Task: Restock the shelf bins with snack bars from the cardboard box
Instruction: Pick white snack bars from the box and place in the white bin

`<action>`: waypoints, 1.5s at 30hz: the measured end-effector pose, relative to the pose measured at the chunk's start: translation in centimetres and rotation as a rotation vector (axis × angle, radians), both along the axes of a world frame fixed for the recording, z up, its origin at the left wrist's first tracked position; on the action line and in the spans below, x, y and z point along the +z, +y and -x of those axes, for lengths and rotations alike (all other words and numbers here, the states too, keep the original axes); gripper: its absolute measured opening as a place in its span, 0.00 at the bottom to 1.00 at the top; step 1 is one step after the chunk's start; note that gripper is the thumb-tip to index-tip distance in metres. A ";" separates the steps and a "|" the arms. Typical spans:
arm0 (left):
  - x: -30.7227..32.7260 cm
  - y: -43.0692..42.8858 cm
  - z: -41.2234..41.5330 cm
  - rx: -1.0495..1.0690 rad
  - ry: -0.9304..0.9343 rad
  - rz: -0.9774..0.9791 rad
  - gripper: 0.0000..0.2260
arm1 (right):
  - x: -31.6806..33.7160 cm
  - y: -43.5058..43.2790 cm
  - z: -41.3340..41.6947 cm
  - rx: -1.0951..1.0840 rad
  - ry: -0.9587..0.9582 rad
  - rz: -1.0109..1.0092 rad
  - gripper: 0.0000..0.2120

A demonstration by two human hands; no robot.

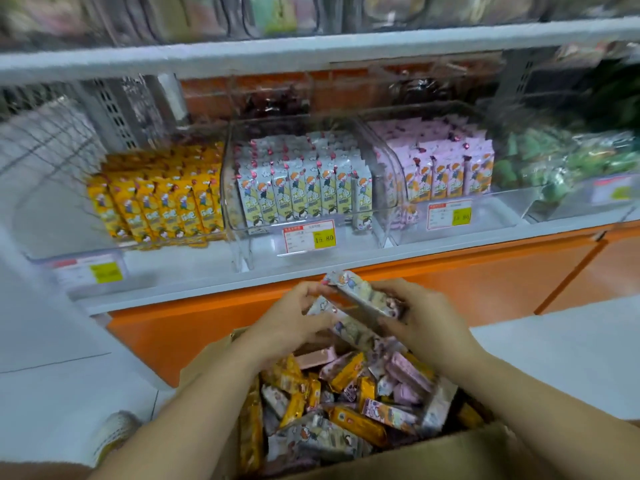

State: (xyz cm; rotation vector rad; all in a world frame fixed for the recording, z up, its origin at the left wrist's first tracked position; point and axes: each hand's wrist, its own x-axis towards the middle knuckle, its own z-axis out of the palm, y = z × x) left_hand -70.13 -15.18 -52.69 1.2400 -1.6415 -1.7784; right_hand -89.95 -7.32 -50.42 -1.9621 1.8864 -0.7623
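Note:
An open cardboard box (460, 452) at the bottom of the view holds a jumble of yellow, pink and white snack bars (346, 403). Above the box both hands hold a small stack of white-wrapped bars (360, 299). My left hand (294, 320) grips the stack's left end, my right hand (426, 317) grips its right end. On the shelf stand clear bins: a yellow-bar bin (162, 202) at left, a white-bar bin (304, 188) in the middle, a pink-bar bin (443, 164) to its right.
A green-packet bin (568, 161) sits at the far right. Price tags (306, 237) hang on the bin fronts. An orange cabinet front (450, 282) runs below the shelf edge. A shoe (114, 434) rests on the light floor at lower left. Another shelf (311, 46) is overhead.

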 end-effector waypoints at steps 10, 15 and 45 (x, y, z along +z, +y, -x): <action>9.8 0.2 -0.1 0.100 0.298 0.039 0.22 | 5.5 -0.6 0.6 0.131 0.003 0.283 0.21; 12.5 -1.8 0.6 0.154 0.324 0.188 0.22 | 6.9 -2.5 0.4 0.193 -0.106 0.354 0.20; 8.5 -15.9 8.9 0.115 -0.568 0.782 0.25 | 4.6 -9.8 5.1 -0.172 -0.048 0.251 0.23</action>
